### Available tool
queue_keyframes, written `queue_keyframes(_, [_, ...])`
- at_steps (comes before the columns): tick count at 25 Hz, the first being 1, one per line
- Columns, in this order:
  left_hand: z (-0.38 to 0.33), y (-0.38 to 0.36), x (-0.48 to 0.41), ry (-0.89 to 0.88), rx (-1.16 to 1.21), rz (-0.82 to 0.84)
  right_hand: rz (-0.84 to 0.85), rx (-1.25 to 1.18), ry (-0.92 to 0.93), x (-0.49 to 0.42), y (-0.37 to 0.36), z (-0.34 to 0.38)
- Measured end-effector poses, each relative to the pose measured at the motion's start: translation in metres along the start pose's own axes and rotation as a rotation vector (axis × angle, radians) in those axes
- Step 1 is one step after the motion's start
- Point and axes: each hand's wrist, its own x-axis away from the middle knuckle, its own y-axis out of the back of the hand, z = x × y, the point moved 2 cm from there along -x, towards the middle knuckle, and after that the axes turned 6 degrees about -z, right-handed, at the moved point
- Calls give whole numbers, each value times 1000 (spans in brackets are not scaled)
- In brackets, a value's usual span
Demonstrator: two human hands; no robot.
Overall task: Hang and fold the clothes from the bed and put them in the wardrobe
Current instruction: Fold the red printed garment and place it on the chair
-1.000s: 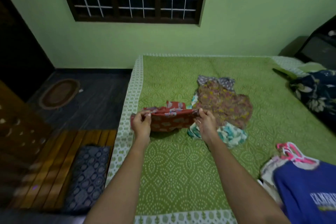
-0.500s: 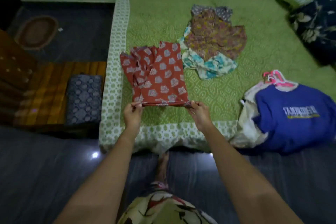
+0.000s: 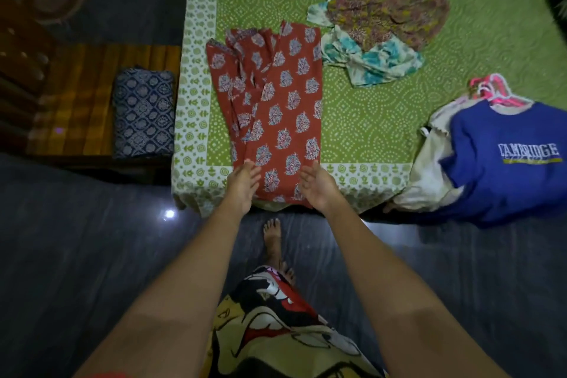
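Red printed garment [image 3: 276, 107], spread lengthwise at the near left corner of the bed [image 3: 196, 120], lower end draped over the near edge. Left hand [image 3: 244, 184] and right hand [image 3: 317, 184] poised over that draped end, palms turned inward, fingers straight and slightly apart, gripping nothing. Cannot tell whether the fingertips touch the cloth.

Left half of the cloth bunched in long pleats, right half flat. Likely trouble: pleats pressed in as creases by a fold made now. Calls for smoothing outward first.

Also at risk: the overhanging end, apt to pull the whole piece down to the floor [image 3: 92, 255] if tugged nearward.

Far right corner just beside the heap of floral clothes [image 3: 383, 9], perhaps touching it, so liable to drag a loose piece along when lifted.

Toward the near right corner, blue sweatshirt [image 3: 506, 163] on pink hangers [image 3: 491, 90] over a white garment [image 3: 429, 169]. Spills past the near edge too, prone to sliding off under any jolt to the bedcover.
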Motion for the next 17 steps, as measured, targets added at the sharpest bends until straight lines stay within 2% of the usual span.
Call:
queue_keyframes(7, [-44,-15,-36,-20,76,12,65,-18,-5,-28,-50,40])
queue_keyframes(17, [-143,-26,-176,-4,70,-64,37,13,-38,-148,-173,123])
